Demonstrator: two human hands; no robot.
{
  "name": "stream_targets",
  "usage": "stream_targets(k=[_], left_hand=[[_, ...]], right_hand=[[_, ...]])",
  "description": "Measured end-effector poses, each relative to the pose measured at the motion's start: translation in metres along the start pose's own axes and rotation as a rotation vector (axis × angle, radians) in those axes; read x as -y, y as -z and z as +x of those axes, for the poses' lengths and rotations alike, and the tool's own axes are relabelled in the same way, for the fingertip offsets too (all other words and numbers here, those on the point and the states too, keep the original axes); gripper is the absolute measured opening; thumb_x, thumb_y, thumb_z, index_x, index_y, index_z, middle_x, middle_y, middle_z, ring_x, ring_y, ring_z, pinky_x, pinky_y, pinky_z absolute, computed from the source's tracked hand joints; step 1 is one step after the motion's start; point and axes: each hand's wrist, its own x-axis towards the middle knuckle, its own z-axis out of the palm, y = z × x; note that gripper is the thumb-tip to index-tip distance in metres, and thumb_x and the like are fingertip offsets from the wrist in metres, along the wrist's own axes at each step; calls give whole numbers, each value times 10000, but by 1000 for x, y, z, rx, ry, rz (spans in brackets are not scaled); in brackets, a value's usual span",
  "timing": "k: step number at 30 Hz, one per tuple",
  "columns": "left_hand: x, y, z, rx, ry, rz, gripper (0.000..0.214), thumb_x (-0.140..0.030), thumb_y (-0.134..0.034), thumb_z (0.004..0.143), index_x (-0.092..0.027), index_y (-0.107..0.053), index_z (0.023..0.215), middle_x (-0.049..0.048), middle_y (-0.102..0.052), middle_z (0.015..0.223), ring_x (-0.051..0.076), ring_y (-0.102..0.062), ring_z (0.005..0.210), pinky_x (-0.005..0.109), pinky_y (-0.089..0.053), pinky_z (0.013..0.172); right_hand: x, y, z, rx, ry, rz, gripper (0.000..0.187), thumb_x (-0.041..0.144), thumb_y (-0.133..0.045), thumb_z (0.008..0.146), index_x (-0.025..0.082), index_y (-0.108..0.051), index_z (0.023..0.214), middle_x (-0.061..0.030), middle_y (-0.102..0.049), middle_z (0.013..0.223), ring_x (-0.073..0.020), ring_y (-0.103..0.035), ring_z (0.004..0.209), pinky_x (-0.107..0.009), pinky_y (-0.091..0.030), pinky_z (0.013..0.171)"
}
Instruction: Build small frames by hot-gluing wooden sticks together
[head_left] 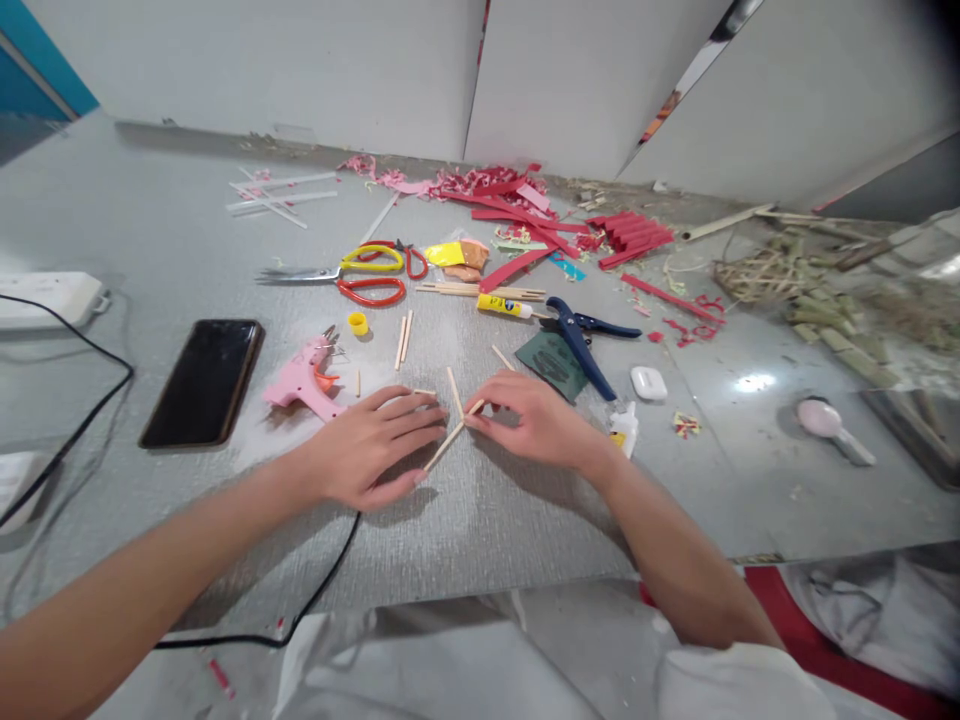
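Note:
Thumb and fingertips of my right hand [525, 415] pinch a thin wooden stick [445, 447], which slants down and left above the grey table. A second short wooden stick [454, 392] meets it near my right fingertips; whether the two are joined I cannot tell. My left hand [382, 440] lies palm down with its fingers stretched out, its thumb at the lower end of the slanting stick. Part of another stick [424, 393] shows by the left fingers. Beyond that hand, a pink hot glue gun [304, 380] rests on the table.
Past the hands lie red-and-yellow-handled scissors [371, 275], a yellow glue stick [504, 305], blue-handled cutters [581, 345] and green sandpaper [553, 365]. A phone [202, 385] lies at left. Red paper strips [517, 210] litter the back. A black cable [322, 590] crosses the front edge.

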Motion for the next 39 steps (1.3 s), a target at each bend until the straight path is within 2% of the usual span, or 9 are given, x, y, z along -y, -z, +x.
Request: stream_targets(k=[6, 12, 15, 19, 21, 24, 35, 37, 39], left_hand=[[1, -1, -1, -9, 5, 1, 534, -287, -509, 984, -132, -560, 1493, 159, -638, 1518, 379, -545, 1439, 577, -372, 1199], [6, 1, -4, -87, -47, -81, 606, -226, -457, 882, -147, -563, 1473, 141, -655, 1499, 358, -551, 1430, 569, -414, 1169], [5, 0, -4, -98, -33, -50, 597, -186, -492, 852, -139, -593, 1438, 147, -685, 1456, 359, -578, 1399, 563, -435, 1153], [3, -3, -2, -101, -14, 10, 488, -162, -524, 918, -139, -634, 1392, 131, -701, 1441, 346, -606, 1368, 536, -456, 1137], [2, -4, -2, -103, -5, 25, 461, -149, -533, 946, -147, -639, 1395, 115, -705, 1441, 337, -605, 1374, 523, -457, 1139], [3, -5, -3, -106, -7, 26, 445, -133, -546, 961, -152, -647, 1394, 102, -714, 1430, 332, -604, 1380, 513, -460, 1142], [3, -4, -1, -129, -18, 33, 404, -124, -560, 970, -148, -662, 1360, 95, -742, 1386, 341, -635, 1337, 523, -502, 1097], [3, -4, -1, -141, -25, 47, 397, -116, -552, 971, -149, -667, 1349, 97, -748, 1376, 339, -648, 1320, 525, -512, 1082], [5, -3, -1, -168, -31, 73, 382, -101, -540, 965, -156, -684, 1315, 96, -762, 1348, 333, -670, 1287, 517, -529, 1053]], right_hand=[[3, 6, -1, -54, -17, 76, 51, 241, -682, 994, 242, -719, 958, -18, -765, 912, -202, -674, 858, -356, -530, 839], [5, 19, -2, -153, -184, 273, 140, 302, -679, 989, 217, -712, 882, -8, -728, 847, -158, -609, 729, -313, -499, 717], [4, 18, -2, -174, -319, 499, 165, 358, -696, 974, 213, -714, 898, -14, -722, 859, -159, -620, 752, -307, -504, 721], [3, 12, 1, -206, -491, 942, 282, 476, -776, 905, 208, -710, 846, 5, -658, 766, -123, -539, 639, -274, -464, 628], [2, 10, 2, -206, -535, 1126, 320, 497, -834, 850, 204, -713, 808, 18, -625, 728, -110, -518, 620, -253, -434, 598], [4, 10, 2, -200, -551, 1278, 303, 466, -864, 833, 199, -723, 800, 24, -618, 714, -105, -528, 636, -234, -421, 603], [9, 14, 3, -207, -528, 1341, 287, 440, -879, 814, 193, -734, 790, 30, -606, 711, -96, -502, 618, -234, -409, 583], [7, 15, 2, -251, -469, 1282, 257, 440, -854, 842, 209, -742, 824, 30, -615, 737, -99, -508, 624, -243, -415, 587], [5, 17, -1, -321, -373, 1090, 203, 424, -815, 886, 229, -757, 883, 25, -644, 776, -109, -529, 650, -260, -436, 615]])
